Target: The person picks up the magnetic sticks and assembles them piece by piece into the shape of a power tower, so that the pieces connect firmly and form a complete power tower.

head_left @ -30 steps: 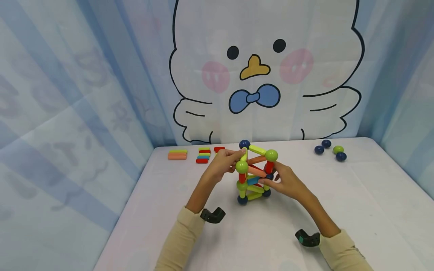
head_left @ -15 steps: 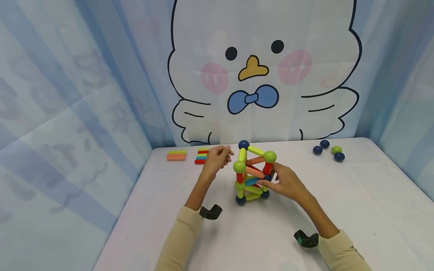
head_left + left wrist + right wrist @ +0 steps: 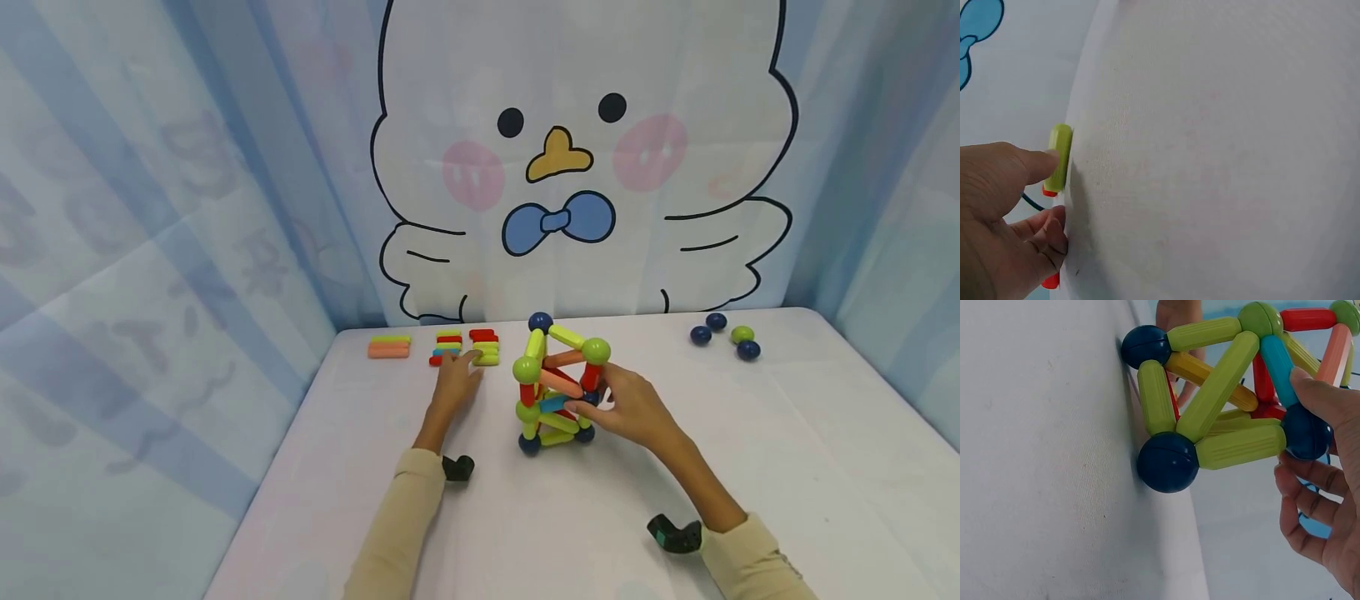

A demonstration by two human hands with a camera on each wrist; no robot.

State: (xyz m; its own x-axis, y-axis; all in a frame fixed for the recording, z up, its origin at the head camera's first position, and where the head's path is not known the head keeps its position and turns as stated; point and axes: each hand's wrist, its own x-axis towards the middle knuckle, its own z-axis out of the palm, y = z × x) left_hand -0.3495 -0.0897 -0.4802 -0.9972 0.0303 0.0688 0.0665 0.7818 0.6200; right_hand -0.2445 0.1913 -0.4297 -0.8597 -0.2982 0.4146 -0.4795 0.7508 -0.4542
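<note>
The right hand (image 3: 636, 404) pinches a dark blue ball (image 3: 1307, 432) between thumb and fingers at the right side of the tower (image 3: 561, 383), which stands upright on the table (image 3: 570, 517). The left hand (image 3: 453, 387) is positioned at the loose sticks (image 3: 449, 346) left of the tower, thumb against a lime stick (image 3: 1061, 172), other fingers spaced apart from the thumb.

The left hand (image 3: 453, 387) has reached loose rods (image 3: 487, 361).

Rods (image 3: 449, 339) lie left of tower (image 3: 560, 383), balls (image 3: 742, 334) right.
</note>
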